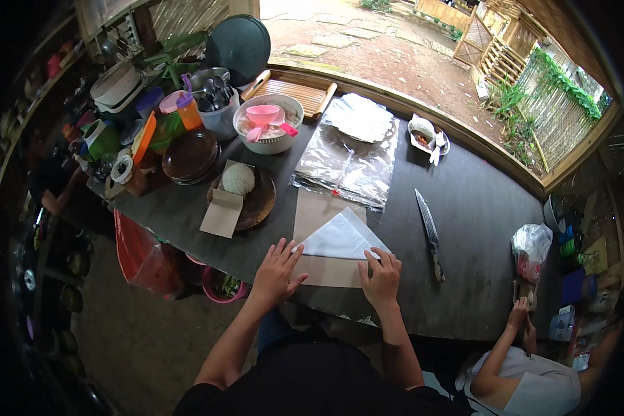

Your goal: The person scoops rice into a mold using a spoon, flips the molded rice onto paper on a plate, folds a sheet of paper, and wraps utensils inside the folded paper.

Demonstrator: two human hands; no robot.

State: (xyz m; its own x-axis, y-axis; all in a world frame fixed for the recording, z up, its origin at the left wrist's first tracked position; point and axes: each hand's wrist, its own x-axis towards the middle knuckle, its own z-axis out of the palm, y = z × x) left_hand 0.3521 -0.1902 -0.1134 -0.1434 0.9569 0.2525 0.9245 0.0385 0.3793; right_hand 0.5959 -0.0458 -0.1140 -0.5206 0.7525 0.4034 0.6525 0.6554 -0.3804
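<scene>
A white sheet [336, 234], folded to a triangle, lies on brown paper [331, 272] at the front of the dark table. My left hand [277, 272] has its fingers spread over the sheet's left corner. At the right corner rests my right hand [381, 272], fingers apart and slightly bent. Behind the paper is a plastic-covered stack [350, 163] with white sheets on top. To the left, a mound of rice [238, 179] and a folded brown paper [222, 213] sit on a round brown plate [260, 201].
A knife [430, 232] lies right of the paper. White bowl [269, 142] with pink scoops, dark plates [189, 156] and utensils [217, 90] stand back left. A small food tray [426, 135] is at the back. A co-worker [527, 371] works at the right beside a plastic bag [532, 244].
</scene>
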